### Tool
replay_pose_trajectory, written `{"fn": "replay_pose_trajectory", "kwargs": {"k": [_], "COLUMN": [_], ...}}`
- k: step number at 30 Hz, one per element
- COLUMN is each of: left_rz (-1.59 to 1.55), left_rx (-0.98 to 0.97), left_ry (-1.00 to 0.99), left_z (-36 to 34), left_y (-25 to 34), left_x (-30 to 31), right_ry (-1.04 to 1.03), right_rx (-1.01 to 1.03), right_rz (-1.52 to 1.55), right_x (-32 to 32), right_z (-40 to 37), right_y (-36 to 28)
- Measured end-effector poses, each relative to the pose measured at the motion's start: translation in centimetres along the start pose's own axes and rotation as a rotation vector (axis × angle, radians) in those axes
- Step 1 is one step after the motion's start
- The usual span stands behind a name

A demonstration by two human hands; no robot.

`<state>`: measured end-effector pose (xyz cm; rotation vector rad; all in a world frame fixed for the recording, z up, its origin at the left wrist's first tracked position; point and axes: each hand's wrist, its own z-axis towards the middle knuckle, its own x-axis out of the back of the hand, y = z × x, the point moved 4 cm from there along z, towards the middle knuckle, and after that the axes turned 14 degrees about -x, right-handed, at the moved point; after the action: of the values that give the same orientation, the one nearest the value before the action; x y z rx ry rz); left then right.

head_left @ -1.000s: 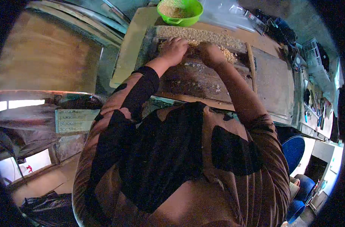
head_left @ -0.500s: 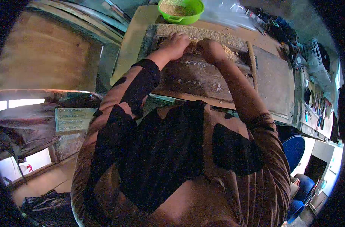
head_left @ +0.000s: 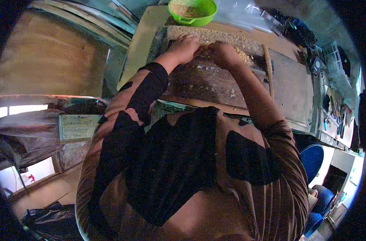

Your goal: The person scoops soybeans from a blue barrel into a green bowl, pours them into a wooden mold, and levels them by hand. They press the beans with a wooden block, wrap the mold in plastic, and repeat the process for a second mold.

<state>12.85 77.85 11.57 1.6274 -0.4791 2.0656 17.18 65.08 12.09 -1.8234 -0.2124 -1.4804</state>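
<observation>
Worktop [head_left: 292, 82] dimly lit; left hand [head_left: 186, 49] and right hand [head_left: 224, 54] side by side at pale pieces [head_left: 245, 57], beyond the near edge (grip hidden, cannot tell), barely moved in half a second: work stays at one spot.

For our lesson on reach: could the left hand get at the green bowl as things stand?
Probably yes: only a flat-looking pale strip shows between the left hand and the green bowl; nothing tall blocks it.

Pale bits [head_left: 243, 56] loose, strewn across dark board [head_left: 211, 82].
</observation>
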Motion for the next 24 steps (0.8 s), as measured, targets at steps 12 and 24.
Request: {"fn": "replay_pose_trajectory", "kwargs": {"k": [12,24], "left_rz": [-0.007,-0.213], "left_rx": [0.040,0.256], "left_ry": [-0.009,0.575], "left_z": [-0.3,-5.9], "left_y": [-0.8,-3.8], "left_x": [0.4,2.8], "right_ry": [0.259,0.233], "right_rx": [0.205,0.226], "right_rz": [-0.252,-0.276], "right_x": [-0.7,-1.4], "right_z": [1.7,3.0], "right_y": [-1.4,-2.7]}}
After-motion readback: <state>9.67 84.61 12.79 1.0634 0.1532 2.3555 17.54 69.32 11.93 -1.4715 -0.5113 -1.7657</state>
